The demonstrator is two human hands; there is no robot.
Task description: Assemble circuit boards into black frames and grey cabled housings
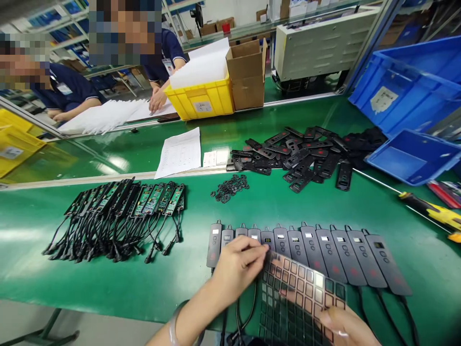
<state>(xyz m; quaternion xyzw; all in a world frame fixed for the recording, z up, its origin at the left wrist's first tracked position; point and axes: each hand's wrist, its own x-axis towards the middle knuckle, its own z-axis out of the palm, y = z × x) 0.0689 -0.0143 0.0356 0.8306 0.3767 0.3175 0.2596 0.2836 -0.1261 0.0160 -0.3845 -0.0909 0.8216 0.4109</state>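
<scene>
— Green worktop (108, 283) all round; what's the left hand (236, 266) doing?

— It rests over the near end of a row of dark remote-style units (309, 252) lying side by side, fingers curled down onto the top edge of a sheet of small square stickers (298, 298). Whether it pinches one sticker, I cannot tell.

— And the right hand (345, 327)?

— Low at the frame's edge, gripping the sheet's lower right corner, thumb on top.

— What lies beyond?

— Circuit boards with black cables (118, 216) fanned out to the left, a small heap of black rings (230, 187) in the middle, a pile of black casings (306, 154) behind. A yellow-handled screwdriver (432, 211) lies at the right, by blue bins (414, 154). Two people across the line handle white sheets (104, 117) beside a yellow crate (201, 98).
</scene>
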